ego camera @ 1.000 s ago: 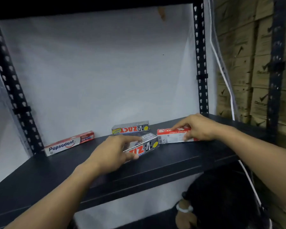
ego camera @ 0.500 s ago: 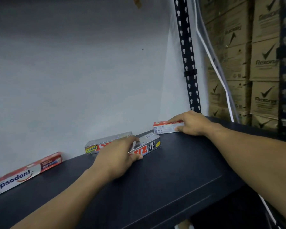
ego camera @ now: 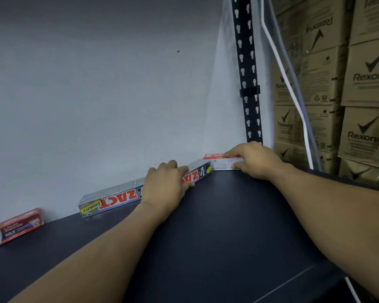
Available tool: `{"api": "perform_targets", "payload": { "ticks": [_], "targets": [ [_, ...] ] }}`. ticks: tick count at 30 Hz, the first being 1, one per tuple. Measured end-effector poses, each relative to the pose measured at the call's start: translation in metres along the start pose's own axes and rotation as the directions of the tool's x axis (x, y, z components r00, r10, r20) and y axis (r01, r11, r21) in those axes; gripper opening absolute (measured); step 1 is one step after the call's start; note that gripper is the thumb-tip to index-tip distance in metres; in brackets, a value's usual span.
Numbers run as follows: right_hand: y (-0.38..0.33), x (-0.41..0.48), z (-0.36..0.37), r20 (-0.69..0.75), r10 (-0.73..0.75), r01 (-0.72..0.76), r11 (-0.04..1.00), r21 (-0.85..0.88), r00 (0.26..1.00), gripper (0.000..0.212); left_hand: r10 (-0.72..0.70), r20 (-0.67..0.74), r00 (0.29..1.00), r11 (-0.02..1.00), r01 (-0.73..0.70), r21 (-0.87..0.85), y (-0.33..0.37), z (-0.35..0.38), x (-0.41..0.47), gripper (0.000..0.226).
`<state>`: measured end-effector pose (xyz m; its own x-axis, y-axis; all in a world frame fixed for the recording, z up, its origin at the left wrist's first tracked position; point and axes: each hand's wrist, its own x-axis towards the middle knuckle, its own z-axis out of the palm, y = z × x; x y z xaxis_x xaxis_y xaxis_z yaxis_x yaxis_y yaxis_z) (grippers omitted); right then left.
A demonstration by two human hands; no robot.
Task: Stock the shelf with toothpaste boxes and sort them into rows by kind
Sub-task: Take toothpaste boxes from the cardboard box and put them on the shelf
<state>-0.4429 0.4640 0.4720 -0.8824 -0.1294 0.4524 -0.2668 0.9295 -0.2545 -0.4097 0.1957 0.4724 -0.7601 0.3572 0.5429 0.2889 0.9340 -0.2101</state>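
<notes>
**Lining boxes up along the back wall, a box in each hand**

Both hands are busy and sit apart from each other. The left hand (ego camera: 166,184) is clamped over the held Zact box (ego camera: 198,173), fingers across the top and thumb on the front face. The right hand (ego camera: 254,160) pinches the corner red box (ego camera: 222,164) the same way, tight in the back right corner by the upright post (ego camera: 247,84). Both boxes lie flat on the dark shelf (ego camera: 228,226), against the white wall (ego camera: 96,84) or very close to it.

By the look of them, these are light, thin cardboard cartons. They are stiff along their length but easy to dent if squeezed at the middle. The glossy print should slide readily on the painted shelf, so nudging works as well as lifting. The safest hold looks like top and front edges near one end, which is just how both hands have them.

Four boxes are in view, and here is the count:
- **Silver Zact, two:** the held one and the free Zact box (ego camera: 109,199), end to end with the wrist hiding the join.
- **Red-and-white, two:** the corner one and the far red box (ego camera: 13,226), well apart at the left edge and cut off by the frame.

The two red boxes sit at opposite ends with the Zact pair between them, so I would say the sorting is not finished. Stacked Rexona cartons (ego camera: 365,79) stand beyond the post.
</notes>
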Motion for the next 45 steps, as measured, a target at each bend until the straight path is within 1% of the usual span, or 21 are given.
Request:
{"api": "perform_targets", "payload": {
  "ticks": [5, 9, 15, 17, 21, 24, 28, 31, 34, 36, 39, 40, 42, 44, 45],
  "targets": [
    [0.003, 0.001, 0.000, -0.023, 0.001, -0.002, 0.999, -0.039, 1.000, 0.046, -0.084, 0.005, 0.996, 0.988, 0.084, -0.131, -0.008, 0.009, 0.007, 0.044],
    [-0.002, -0.001, -0.001, -0.024, -0.016, 0.014, 0.997, -0.077, 1.000, 0.047, -0.114, -0.006, 0.993, 0.983, 0.112, -0.149, -0.011, 0.011, 0.002, 0.045],
    [-0.023, -0.014, -0.003, -0.028, -0.182, 0.171, 0.958, -0.230, 0.983, 0.055, -0.267, 0.040, 0.963, 0.944, 0.269, -0.193, -0.031, 0.002, -0.022, 0.051],
    [-0.036, -0.022, -0.001, 0.011, -0.213, 0.208, 0.945, -0.254, 0.977, 0.058, -0.292, 0.059, 0.955, 0.933, 0.298, -0.204, -0.039, -0.003, -0.035, 0.051],
    [-0.065, -0.045, 0.000, 0.100, -0.207, 0.224, 0.951, -0.212, 0.973, 0.058, -0.308, 0.083, 0.948, 0.917, 0.319, -0.241, -0.041, -0.021, -0.065, 0.055],
    [-0.090, -0.071, -0.007, 0.128, -0.167, 0.186, 0.971, -0.151, 0.978, 0.060, -0.291, 0.107, 0.951, 0.912, 0.309, -0.269, -0.040, -0.037, -0.090, 0.043],
    [-0.127, -0.119, -0.018, 0.171, -0.128, 0.144, 0.986, -0.080, 0.977, 0.064, -0.249, 0.216, 0.944, 0.925, 0.297, -0.235, -0.032, -0.064, -0.128, 0.064],
    [-0.152, -0.156, -0.028, 0.159, -0.146, 0.158, 0.985, -0.063, 0.976, 0.067, -0.227, 0.253, 0.940, 0.934, 0.284, -0.217, -0.024, -0.092, -0.167, 0.066],
    [-0.177, -0.199, -0.032, 0.124, -0.175, 0.181, 0.983, -0.033, 0.977, 0.069, -0.246, 0.213, 0.946, 0.922, 0.296, -0.251, -0.021, -0.122, -0.212, 0.064],
    [-0.193, -0.236, -0.029, 0.093, -0.205, 0.207, 0.978, -0.018, 0.974, 0.066, -0.248, 0.170, 0.954, 0.918, 0.287, -0.272, -0.016, -0.139, -0.245, 0.061],
    [-0.211, -0.295, -0.016, 0.019, -0.252, 0.253, 0.965, -0.066, 0.968, 0.066, -0.187, 0.080, 0.979, 0.975, 0.195, -0.103, -0.001, -0.145, -0.302, 0.065],
    [-0.214, -0.312, -0.011, -0.015, -0.270, 0.268, 0.961, -0.072, 0.963, 0.068, -0.167, 0.048, 0.985, 0.983, 0.170, -0.068, 0.003, -0.144, -0.321, 0.066],
    [-0.218, -0.344, 0.004, -0.058, -0.288, 0.288, 0.958, -0.019, 0.956, 0.067, -0.143, 0.007, 0.990, 0.988, 0.143, -0.059, 0.007, -0.136, -0.354, 0.068],
    [-0.219, -0.373, 0.028, -0.032, -0.284, 0.285, 0.956, 0.062, 0.958, 0.065, -0.130, -0.034, 0.991, 0.987, 0.126, -0.098, 0.011, -0.127, -0.382, 0.067],
    [-0.218, -0.386, 0.043, 0.016, -0.276, 0.273, 0.958, 0.090, 0.961, 0.065, -0.133, -0.040, 0.990, 0.983, 0.127, -0.132, 0.014, -0.120, -0.394, 0.065]
  ]
}}
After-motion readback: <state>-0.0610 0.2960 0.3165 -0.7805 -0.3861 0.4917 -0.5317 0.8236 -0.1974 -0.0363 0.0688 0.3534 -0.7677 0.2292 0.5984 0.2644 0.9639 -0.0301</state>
